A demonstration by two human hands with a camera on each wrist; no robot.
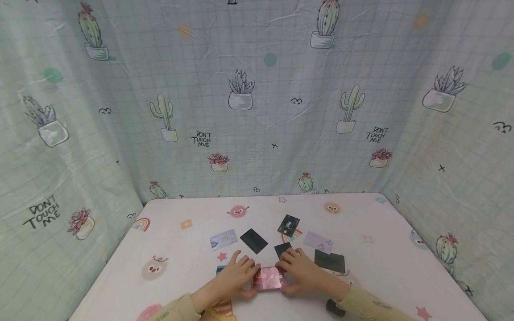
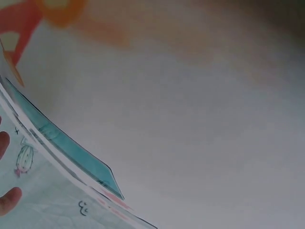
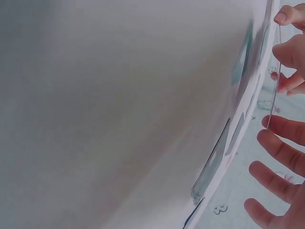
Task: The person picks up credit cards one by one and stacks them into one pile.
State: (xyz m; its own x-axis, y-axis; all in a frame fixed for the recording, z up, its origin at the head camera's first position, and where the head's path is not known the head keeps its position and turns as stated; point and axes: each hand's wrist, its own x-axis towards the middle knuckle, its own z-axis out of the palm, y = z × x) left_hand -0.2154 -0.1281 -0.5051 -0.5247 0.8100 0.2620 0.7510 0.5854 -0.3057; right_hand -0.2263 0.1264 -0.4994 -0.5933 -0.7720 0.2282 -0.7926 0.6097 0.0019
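A shiny pink-red card (image 1: 268, 279) is held level between both hands, close over the near middle of the table in the head view. My left hand (image 1: 238, 273) pinches its left end between thumb and fingers. At its right end, my right hand (image 1: 300, 273) grips it the same way. Seen edge-on in the right wrist view, the card (image 3: 274, 98) is a thin line running between the fingertips of both hands. Behind the right hand's fingers lies a partly hidden black card (image 1: 282, 249); a blue card (image 1: 219, 269) peeks out beside the left hand.
Beyond the hands lie a silver card (image 1: 224, 240), a black card (image 1: 254, 240), a black VIP card (image 1: 288, 225) and a lavender card (image 1: 318, 241). Dark cards (image 1: 329, 261) lie to the right. A small black object (image 1: 335, 307) sits by the right sleeve. Patterned curtains surround the table (image 1: 192, 249).
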